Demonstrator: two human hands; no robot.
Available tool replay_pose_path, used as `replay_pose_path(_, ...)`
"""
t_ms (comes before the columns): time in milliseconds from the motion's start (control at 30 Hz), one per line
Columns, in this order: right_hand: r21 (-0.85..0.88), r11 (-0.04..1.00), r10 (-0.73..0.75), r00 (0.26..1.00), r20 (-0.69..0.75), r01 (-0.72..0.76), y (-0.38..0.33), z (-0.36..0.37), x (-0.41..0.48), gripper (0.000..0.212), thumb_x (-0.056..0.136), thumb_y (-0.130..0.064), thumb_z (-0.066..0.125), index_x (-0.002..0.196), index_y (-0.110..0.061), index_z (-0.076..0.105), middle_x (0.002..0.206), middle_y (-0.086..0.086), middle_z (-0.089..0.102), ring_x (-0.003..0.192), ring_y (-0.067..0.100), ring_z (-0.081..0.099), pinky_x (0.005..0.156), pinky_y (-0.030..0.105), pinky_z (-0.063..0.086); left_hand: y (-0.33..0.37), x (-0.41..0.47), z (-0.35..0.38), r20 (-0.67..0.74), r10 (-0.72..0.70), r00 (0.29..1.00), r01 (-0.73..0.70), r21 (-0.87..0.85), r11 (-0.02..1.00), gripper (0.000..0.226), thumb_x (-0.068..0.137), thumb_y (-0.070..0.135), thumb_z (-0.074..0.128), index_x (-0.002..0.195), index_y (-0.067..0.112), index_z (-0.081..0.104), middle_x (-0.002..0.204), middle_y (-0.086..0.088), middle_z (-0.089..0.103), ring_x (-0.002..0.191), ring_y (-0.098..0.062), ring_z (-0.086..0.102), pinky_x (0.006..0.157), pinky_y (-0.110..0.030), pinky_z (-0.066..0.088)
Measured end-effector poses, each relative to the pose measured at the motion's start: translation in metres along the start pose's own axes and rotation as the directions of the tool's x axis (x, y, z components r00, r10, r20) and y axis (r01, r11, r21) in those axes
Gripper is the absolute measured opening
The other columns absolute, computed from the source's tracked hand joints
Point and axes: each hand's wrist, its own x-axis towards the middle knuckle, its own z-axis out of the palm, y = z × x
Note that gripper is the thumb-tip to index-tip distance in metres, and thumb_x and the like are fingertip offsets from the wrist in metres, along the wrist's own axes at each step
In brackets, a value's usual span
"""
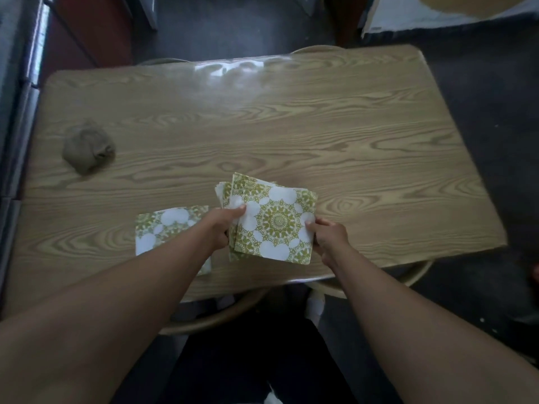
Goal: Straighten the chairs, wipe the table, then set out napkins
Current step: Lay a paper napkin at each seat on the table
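Observation:
A stack of white napkins with a green mandala print point(274, 220) is held just above the near edge of the wooden table point(291, 126). My left hand point(221, 225) grips the stack's left side, thumb on top. My right hand point(328, 236) pinches the right edge of the top napkin. One napkin of the same print point(163, 225) lies flat on the table to the left, partly hidden under my left forearm. A crumpled brown-grey cloth point(89, 150) sits on the table at the far left.
Curved wooden chair backs show under the table's near edge point(221, 316) and at its right point(414, 275); another chair top peeks over the far edge point(315, 49). Dark floor surrounds the table. A metal-edged surface runs along the left point(17, 112).

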Motion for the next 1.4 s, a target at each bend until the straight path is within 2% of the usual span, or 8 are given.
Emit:
replay_pose_path(267,-0.044,0.999,-0.001,1.0,-0.032,0.0,-0.029,-0.114,0.045,0.036,0.09,-0.004,0.063,0.126,0.0,0.057,0.114,0.02,0.067,0.087,0.028,0.068,0.077,0.04,0.058,-0.028,0.008,0.118,0.029,-0.007,1.0,0.009,-0.07,0.997,0.034,0.093,0.019,0.06,0.122,0.002,0.057,0.109,-0.018,0.07,0.093,-0.034,0.068,0.069,-0.045,0.055)
replay_pose_path(367,-0.058,0.998,-0.005,0.999,-0.044,0.003,-0.038,-0.15,0.063,0.033,0.091,-0.005,0.062,0.123,-0.002,0.059,0.113,0.019,0.068,0.075,0.022,0.067,0.064,0.033,0.058,-0.039,0.012,0.151,-0.004,0.014,1.0,-0.015,-0.112,0.994,0.036,0.093,0.021,0.06,0.125,0.005,0.057,0.113,-0.016,0.07,0.095,-0.033,0.069,0.067,-0.044,0.055)
replay_pose_path(467,-0.119,0.993,-0.032,0.995,-0.09,0.022,-0.044,-0.179,0.079,0.033,0.09,-0.006,0.064,0.123,-0.004,0.061,0.113,0.017,0.068,0.071,0.018,0.065,0.065,0.031,0.056,-0.046,0.014,0.172,-0.093,0.056,0.994,-0.073,-0.198,0.978,0.035,0.094,0.021,0.06,0.126,0.009,0.057,0.106,-0.012,0.071,0.088,-0.031,0.069,0.064,-0.044,0.055)
replay_pose_path(567,-0.182,0.983,-0.058,0.99,-0.128,0.034,-0.047,-0.198,0.092,0.034,0.091,-0.01,0.063,0.125,-0.008,0.06,0.113,0.014,0.068,0.083,0.023,0.066,0.075,0.034,0.057,-0.046,0.016,0.178,-0.223,0.118,0.968,-0.17,-0.231,0.958,0.04,0.093,0.024,0.062,0.129,0.009,0.055,0.117,-0.014,0.067,0.099,-0.034,0.067,0.081,-0.052,0.056)
replay_pose_path(633,-0.219,0.973,-0.102,0.983,-0.154,0.067,-0.049,-0.203,0.097,0.031,0.092,-0.013,0.062,0.123,-0.009,0.062,0.112,0.01,0.068,0.084,0.021,0.064,0.078,0.032,0.055,-0.045,0.015,0.178,-0.311,0.173,0.935,-0.246,-0.212,0.946,0.043,0.093,0.026,0.063,0.131,0.008,0.054,0.124,-0.014,0.064,0.107,-0.035,0.064,0.091,-0.053,0.052)
replay_pose_path(833,-0.205,0.972,-0.152,0.974,-0.168,0.116,-0.056,-0.206,0.104,0.028,0.092,-0.013,0.062,0.119,-0.009,0.065,0.102,0.007,0.068,0.087,0.021,0.063,0.082,0.033,0.054,-0.029,0.006,0.182,-0.496,0.301,0.814,-0.435,-0.18,0.882,0.037,0.094,0.025,0.06,0.127,0.007,0.057,0.122,-0.013,0.064,0.108,-0.031,0.063,0.093,-0.047,0.052)
replay_pose_path(1100,-0.153,0.983,-0.119,0.985,-0.123,0.099,-0.054,-0.192,0.106,0.026,0.092,-0.014,0.062,0.117,-0.01,0.066,0.111,0.01,0.069,0.099,0.026,0.066,0.092,0.039,0.054,-0.011,-0.006,0.195,-0.518,0.332,0.788,-0.484,-0.188,0.855,0.036,0.094,0.025,0.061,0.125,0.007,0.058,0.122,-0.013,0.065,0.11,-0.03,0.063,0.096,-0.048,0.052)
replay_pose_path(1400,-0.135,0.984,-0.142,0.975,-0.169,0.12,-0.056,-0.184,0.112,0.026,0.092,-0.012,0.062,0.117,-0.009,0.066,0.115,0.009,0.068,0.095,0.02,0.061,0.083,0.028,0.05,-0.006,-0.005,0.198,-0.5,0.344,0.795,-0.485,-0.182,0.855,0.037,0.093,0.028,0.062,0.125,0.009,0.058,0.119,-0.011,0.066,0.109,-0.03,0.064,0.095,-0.048,0.052)
